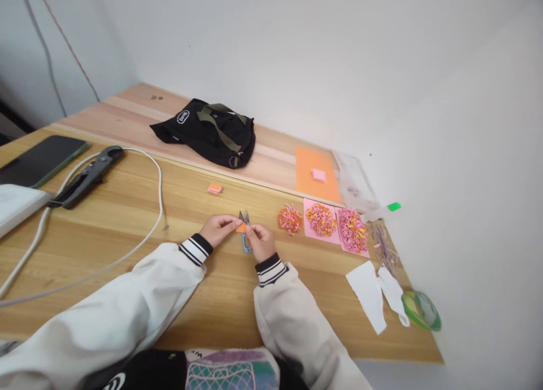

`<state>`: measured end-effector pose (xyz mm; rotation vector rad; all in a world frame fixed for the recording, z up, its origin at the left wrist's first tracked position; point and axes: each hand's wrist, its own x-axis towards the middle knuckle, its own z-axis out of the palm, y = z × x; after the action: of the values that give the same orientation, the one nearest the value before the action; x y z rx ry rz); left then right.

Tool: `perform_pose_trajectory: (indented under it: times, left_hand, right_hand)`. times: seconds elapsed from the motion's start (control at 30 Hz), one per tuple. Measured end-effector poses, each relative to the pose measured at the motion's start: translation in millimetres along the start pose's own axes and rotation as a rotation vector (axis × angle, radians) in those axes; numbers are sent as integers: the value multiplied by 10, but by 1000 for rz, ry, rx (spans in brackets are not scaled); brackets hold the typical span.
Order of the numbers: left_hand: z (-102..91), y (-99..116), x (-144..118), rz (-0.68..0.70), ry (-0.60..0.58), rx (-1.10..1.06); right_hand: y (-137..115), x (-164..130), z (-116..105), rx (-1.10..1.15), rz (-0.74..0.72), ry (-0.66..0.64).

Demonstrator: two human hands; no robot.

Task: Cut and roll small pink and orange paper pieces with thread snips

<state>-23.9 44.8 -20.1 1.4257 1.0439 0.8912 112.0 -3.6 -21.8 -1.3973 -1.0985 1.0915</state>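
Left hand (218, 229) pinches orange paper piece (241, 228) | right hand (260, 241) grips blue snips (245, 235), low over worktop (127, 220) | advice: keep paper taut, cuts short, fingertips clear of blades.

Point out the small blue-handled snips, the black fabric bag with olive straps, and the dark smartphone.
small blue-handled snips (246, 244), head view, on the blue handle below the hands.
black fabric bag with olive straps (199, 135), head view, on its black body.
dark smartphone (40, 161), head view, on its screen.

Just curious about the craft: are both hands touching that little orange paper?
Touching: the head view shows left hand and right hand pinching the orange paper between them.
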Motion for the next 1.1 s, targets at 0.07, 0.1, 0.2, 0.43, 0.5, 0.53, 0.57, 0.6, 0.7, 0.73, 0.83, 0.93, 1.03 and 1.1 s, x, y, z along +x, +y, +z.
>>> perform_pose_trajectory:
  times: [0.07, 0.1, 0.2, 0.43, 0.5, 0.53, 0.57, 0.6, 0.7, 0.73, 0.83, 0.93, 1.03, 1.1]
  left_hand:
    - [-2, -7, 4, -1, -2, -2]
    - [-4, -11, 7, -3, 0, -5]
    - [-10, -21, 17, -12, 10, -11]
    - [-9, -9, 10, -15, -20, -6]
    - [-7, -5, 6, -19, -22, 0]
    - [-6, -5, 4, -17, -21, 1]
    - [-5, -6, 4, -14, -20, 3]
    - [-5, -8, 3, -9, -20, 4]
    - [-4, -16, 6, 5, -18, 8]
    - [-4, -18, 7, 5, -19, 6]
    - [-2, -18, 10, -3, -20, -6]
    - [3, -13, 10, -11, -22, -25]
    - [10, -11, 10, -15, -29, -35]
    - [13, -9, 10, -18, -33, -38]
  right_hand:
    - [8, 2, 0, -3, 1, 4]
    - [13, 4, -1, -2, 4, 5]
    - [24, 9, -4, -4, 1, 14]
    - [6, 5, -2, -28, -10, 16]
    - [1, 3, 0, -20, -6, 19]
    - [1, 3, 1, -15, -4, 19]
    - [2, 3, 1, -10, -2, 18]
    - [5, 3, 2, -4, -1, 16]
    - [10, 3, 4, 8, -4, 11]
    - [10, 3, 5, 12, -6, 11]
    - [-4, 0, 12, 27, -8, 12]
    - [-24, -5, 20, 41, 2, 10]
    - [-29, -9, 25, 52, 8, 0]
    - [-17, -7, 23, 50, 2, -9]
